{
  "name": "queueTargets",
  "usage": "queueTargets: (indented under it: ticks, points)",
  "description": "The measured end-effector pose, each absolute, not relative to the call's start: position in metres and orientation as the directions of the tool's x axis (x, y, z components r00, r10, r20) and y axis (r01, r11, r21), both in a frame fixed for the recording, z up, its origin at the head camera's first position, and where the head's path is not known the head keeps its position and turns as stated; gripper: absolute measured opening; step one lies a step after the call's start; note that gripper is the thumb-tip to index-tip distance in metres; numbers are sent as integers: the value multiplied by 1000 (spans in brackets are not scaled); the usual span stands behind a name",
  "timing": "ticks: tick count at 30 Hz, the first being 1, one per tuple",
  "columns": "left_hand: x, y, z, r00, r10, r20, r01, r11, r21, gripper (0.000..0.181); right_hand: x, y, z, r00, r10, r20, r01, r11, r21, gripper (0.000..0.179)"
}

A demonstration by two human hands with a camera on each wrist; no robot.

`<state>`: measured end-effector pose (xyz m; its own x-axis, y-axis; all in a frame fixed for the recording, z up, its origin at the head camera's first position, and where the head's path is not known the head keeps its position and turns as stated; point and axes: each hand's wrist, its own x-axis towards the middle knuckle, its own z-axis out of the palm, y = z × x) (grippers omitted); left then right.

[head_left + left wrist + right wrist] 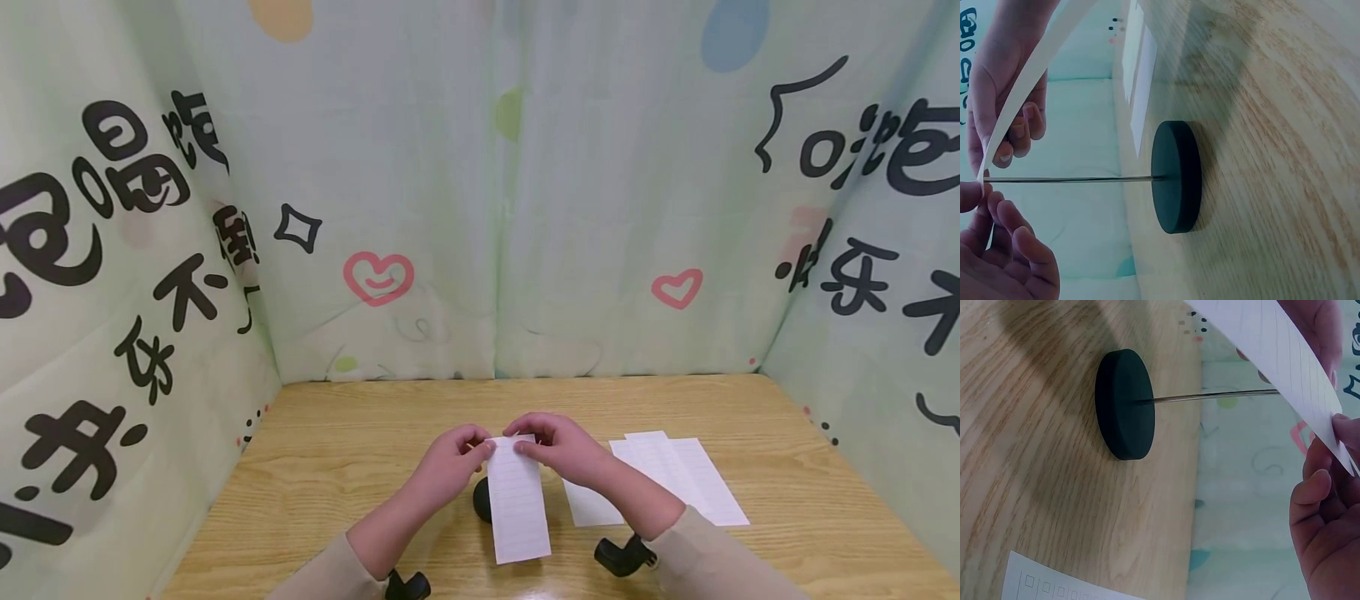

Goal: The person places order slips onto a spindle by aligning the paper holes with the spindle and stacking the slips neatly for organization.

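Observation:
A narrow white lined paper slip [519, 508] hangs lengthwise between both hands. My left hand [446, 467] pinches its upper left corner between thumb and fingers. At the upper right, my right hand [564, 446] grips the same top edge, thumb on the near face and fingers behind. Behind the slip stands a round black base [1175, 178] with a thin metal rod [1072, 180] rising upright from it. In the left wrist view the rod's upper end meets the slip's top edge, right at the fingertips; the tip itself is hidden there.
Several more white paper slips [708, 483] lie overlapping on the wooden table [337, 442], right of the stand and partly under my right forearm. Black wrist straps or mounts [624, 557] sit at both wrists. Printed curtains [600, 208] enclose the table at the back and sides.

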<state>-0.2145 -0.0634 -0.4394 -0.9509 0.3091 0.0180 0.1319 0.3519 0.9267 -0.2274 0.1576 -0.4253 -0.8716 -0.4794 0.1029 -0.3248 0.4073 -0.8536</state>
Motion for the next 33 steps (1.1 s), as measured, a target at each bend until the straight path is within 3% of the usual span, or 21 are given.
queueTargets:
  ticks: [9,33]
  points:
    - [-215,-65,-449,-952,304,-32,97,399,912,19,-228,158,-432,-872,-484,80,-327,452,-830,18]
    - [-217,-64,-461,-959,284,-7,121,430,895,16,-233,168,-454,-874,-484,51,-304,460,-834,15]
